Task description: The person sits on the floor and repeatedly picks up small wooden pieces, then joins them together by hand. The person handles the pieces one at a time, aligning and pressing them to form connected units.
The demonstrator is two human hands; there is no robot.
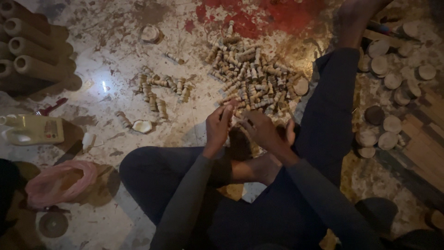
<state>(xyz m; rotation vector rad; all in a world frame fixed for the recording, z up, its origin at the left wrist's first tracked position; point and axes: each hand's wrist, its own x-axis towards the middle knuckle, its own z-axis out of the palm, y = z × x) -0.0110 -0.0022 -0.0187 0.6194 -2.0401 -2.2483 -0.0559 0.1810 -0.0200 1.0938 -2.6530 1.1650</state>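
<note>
My left hand (218,124) pinches one small turned wooden piece (228,109); my right hand (261,129) curls loosely, apparently empty. A big heap (252,76) waits at twelve o'clock, and only a small batch (159,90) lies at ten.

Dim, grainy view, a small glare spot on the floor (106,86), corners sinking into dark, soft shadow

Both arms wear long, plain grey-green sleeves ending at the wrists. Dark navy trousers cover the legs. The feet are bare.
</note>
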